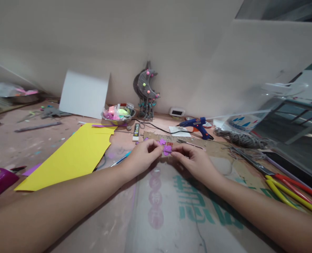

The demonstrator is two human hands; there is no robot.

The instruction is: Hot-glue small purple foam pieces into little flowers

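Over the middle of the work surface, my left hand (146,153) and my right hand (191,160) face each other with fingertips pinched. Between them is a small purple flower cutout (167,150), its edges at the fingertips of both hands. Just beyond it lies a second purple flower cutout (162,141), and another bit of purple shows behind my left fingers. Under my hands is a sheet of cardboard (221,182) with green and pink printing. A blue pen (121,159) rests left of my left wrist.
Yellow paper (68,154) lies left. Behind are a bowl of colourful pieces (118,114), a grey moon ornament (146,89) and a blue glue gun (198,126) with a black cord. Large scissors (273,174) and grey yarn (242,138) sit right; a magenta object (0,182) sits left.
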